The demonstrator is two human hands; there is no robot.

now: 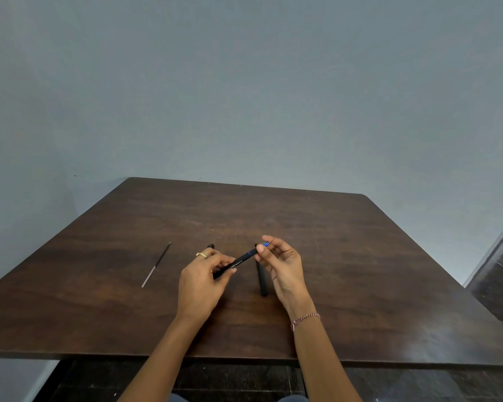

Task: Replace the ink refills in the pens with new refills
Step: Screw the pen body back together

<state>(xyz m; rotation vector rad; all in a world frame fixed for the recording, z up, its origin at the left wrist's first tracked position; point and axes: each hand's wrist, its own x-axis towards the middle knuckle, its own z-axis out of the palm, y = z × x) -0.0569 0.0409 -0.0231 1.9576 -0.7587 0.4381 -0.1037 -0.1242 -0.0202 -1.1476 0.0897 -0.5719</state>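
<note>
Holding a black pen (241,260) just above the middle of the dark wooden table (360,256), I have both hands closed on it. My left hand (204,282) curls round its lower end. My right hand (282,268) pinches its upper end between thumb and fingertips, where a blue piece (265,244) shows at the tip. The pen slants up from left to right between my hands, and white lettering is visible on the barrel, too small to read. A second black pen (262,282) lies flat on the table beside my right palm, pointing roughly away from me, its far end hidden by my fingers. Just beyond my left hand a dark rounded end (210,246) pokes out; I cannot tell what it belongs to. A thin refill (156,264) lies on the table to the left, well apart from my hands, slanted, pale at its near end and dark at its far end. A gold ring (201,254) sits on my left hand, and a red-and-white thread bracelet (304,319) circles my right wrist.
</note>
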